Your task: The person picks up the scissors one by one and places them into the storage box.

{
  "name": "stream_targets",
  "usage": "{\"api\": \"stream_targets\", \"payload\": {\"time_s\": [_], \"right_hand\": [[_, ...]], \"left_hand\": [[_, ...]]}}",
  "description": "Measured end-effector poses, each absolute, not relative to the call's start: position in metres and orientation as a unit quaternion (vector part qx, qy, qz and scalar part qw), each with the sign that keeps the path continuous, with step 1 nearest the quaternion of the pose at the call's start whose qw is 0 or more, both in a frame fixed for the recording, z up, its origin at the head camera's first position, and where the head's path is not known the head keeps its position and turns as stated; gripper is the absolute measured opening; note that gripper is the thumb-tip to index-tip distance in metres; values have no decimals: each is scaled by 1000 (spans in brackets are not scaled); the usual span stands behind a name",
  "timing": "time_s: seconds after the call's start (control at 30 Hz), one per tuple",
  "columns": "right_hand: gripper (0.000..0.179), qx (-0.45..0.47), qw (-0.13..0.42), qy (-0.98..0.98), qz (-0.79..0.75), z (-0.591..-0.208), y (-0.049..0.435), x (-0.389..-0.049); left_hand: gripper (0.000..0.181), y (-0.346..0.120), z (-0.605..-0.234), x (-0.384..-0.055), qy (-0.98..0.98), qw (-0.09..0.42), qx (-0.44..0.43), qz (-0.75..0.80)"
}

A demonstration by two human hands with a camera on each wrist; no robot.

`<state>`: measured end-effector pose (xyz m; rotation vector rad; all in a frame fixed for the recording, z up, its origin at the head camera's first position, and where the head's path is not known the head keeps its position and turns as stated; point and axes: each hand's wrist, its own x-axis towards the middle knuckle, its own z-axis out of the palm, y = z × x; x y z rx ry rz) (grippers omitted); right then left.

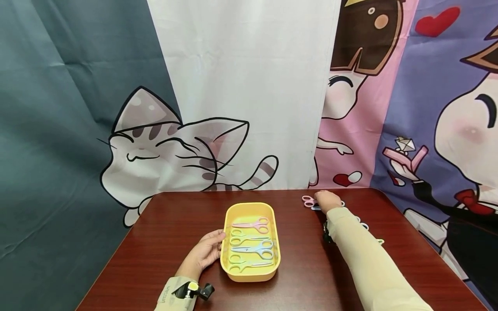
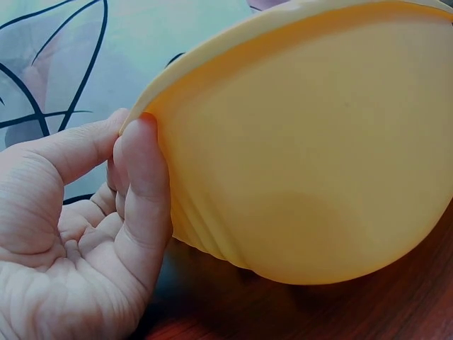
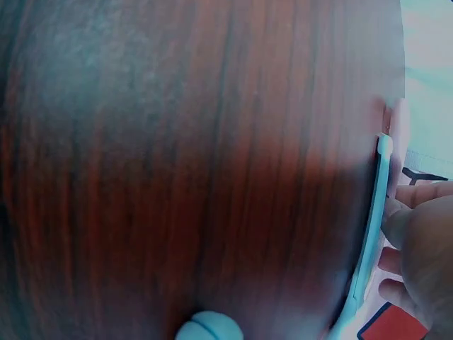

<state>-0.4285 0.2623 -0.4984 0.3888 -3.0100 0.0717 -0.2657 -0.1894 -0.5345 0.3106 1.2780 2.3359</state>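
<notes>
My left hand (image 1: 210,249) pinches the left rim of a yellow plastic basket (image 1: 250,276), thumb and fingers gripping the edge in the left wrist view. Several small scissors lie crosswise in the basket: pink scissors (image 1: 261,225), blue scissors (image 1: 266,249) and two green pairs. At the table's far right, my right hand (image 1: 328,200) reaches down over blue scissors (image 1: 316,208), beside pink scissors (image 1: 308,201). In the right wrist view its fingertips are close against the blue scissors (image 3: 371,234); whether they grip anything is hidden.
More scissors lie partly under the right forearm, with pale blue handles (image 1: 364,226) and a green handle (image 1: 381,241) showing. The reddish-brown wooden table (image 1: 163,242) ends at a printed cloth backdrop (image 1: 249,86). Each wrist carries a small black camera mount.
</notes>
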Motion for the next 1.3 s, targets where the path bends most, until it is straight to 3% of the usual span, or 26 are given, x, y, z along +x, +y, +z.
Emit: {"api": "stream_targets", "payload": {"time_s": [0.47, 0.77, 0.87, 1.3], "right_hand": [[14, 207, 113, -971, -29, -485, 247, -422], [1, 321, 172, -931, 3, -449, 180, -404], [5, 351, 179, -919, -2, -439, 153, -395], [13, 430, 106, -892, -93, -424, 57, -351]], "left_hand": [[22, -190, -522, -261, 462, 239, 132, 844], [19, -190, -519, -259, 463, 237, 117, 846], [18, -190, -519, -259, 462, 237, 117, 847], [21, -191, -520, -260, 461, 238, 128, 845]]}}
